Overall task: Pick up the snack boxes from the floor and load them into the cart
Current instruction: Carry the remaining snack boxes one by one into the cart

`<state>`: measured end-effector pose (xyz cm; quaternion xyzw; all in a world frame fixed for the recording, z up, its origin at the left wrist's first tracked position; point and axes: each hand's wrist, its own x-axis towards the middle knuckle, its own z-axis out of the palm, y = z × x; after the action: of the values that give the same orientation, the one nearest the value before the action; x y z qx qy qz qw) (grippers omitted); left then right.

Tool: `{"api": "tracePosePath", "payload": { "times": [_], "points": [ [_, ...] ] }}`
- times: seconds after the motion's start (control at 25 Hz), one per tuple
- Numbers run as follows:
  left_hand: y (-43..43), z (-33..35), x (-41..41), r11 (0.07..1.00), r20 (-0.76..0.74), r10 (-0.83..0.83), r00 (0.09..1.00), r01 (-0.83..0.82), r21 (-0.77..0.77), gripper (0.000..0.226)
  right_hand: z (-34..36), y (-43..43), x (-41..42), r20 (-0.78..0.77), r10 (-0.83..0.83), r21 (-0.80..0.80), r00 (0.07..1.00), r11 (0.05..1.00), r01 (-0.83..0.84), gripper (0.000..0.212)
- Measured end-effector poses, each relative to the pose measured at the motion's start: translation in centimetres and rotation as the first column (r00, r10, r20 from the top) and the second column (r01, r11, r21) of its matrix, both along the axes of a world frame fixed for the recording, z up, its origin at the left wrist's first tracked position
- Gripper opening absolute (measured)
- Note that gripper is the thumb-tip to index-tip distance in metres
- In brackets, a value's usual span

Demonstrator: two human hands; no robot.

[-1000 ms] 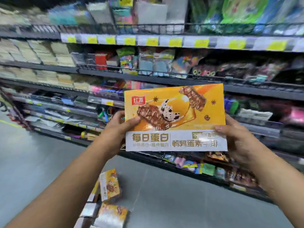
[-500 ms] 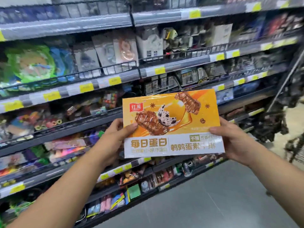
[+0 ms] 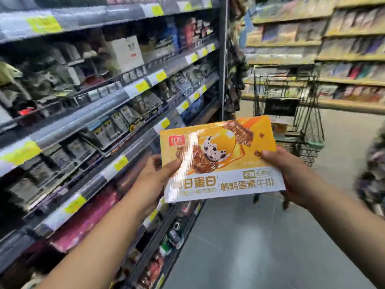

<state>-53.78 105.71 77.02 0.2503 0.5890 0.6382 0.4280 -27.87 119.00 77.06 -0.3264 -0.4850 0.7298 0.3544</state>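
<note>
I hold an orange and white snack box (image 3: 220,157) flat-faced toward me at chest height, in the middle of the view. My left hand (image 3: 154,180) grips its left edge, thumb on the front. My right hand (image 3: 287,174) grips its right edge the same way. A wire shopping cart (image 3: 291,113) stands in the aisle behind the box, a little to the right; its basket is partly hidden by the box. Something orange shows inside the cart, too blurred to identify. No boxes on the floor are in view.
Stocked store shelves (image 3: 104,105) with yellow price tags run along the left. More shelves (image 3: 333,49) line the far right wall. Grey floor (image 3: 260,247) stretches ahead to the cart. A blurred dark patterned shape (image 3: 373,174) sits at the right edge.
My view has swung right along the shelves, bringing the cart and aisle into sight. The floor boxes seen a second ago have left the frame. Both hands keep holding the box.
</note>
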Motion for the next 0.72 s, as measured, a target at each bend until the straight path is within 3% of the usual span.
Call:
{"api": "tracePosePath", "payload": {
  "times": [0.16, 0.24, 0.4, 0.56, 0.72],
  "points": [
    [11.5, -0.9, 2.9, 0.981, -0.013, -0.187, 0.982, 0.187, -0.045, 0.076, -2.1, 6.1, 3.8, 0.021, -0.269, -0.037, 0.963, 0.962, 0.269, 0.012],
    [16.8, -1.7, 4.8, 0.969, -0.003, -0.241, 0.971, 0.24, -0.057, 0.065, -2.9, 9.3, 5.9, 0.029, -0.355, -0.048, 0.934, 0.933, 0.356, 0.008],
    [27.3, -2.9, 8.5, 0.942, -0.032, -0.327, 0.945, 0.323, -0.089, 0.036, -4.0, 17.6, 10.2, 0.032, -0.417, -0.042, 0.908, 0.907, 0.418, 0.01],
    [37.1, -3.1, 11.2, 0.936, -0.048, -0.341, 0.939, 0.335, -0.106, 0.04, -3.8, 27.2, 13.4, 0.076, -0.399, -0.011, 0.914, 0.916, 0.401, 0.009],
    [45.7, -3.7, 13.4, 0.936, -0.038, -0.334, 0.942, 0.326, -0.134, 0.044, -4.4, 36.5, 15.2, 0.157, -0.37, -0.031, 0.916, 0.925, 0.379, 0.022]
  ]
}}
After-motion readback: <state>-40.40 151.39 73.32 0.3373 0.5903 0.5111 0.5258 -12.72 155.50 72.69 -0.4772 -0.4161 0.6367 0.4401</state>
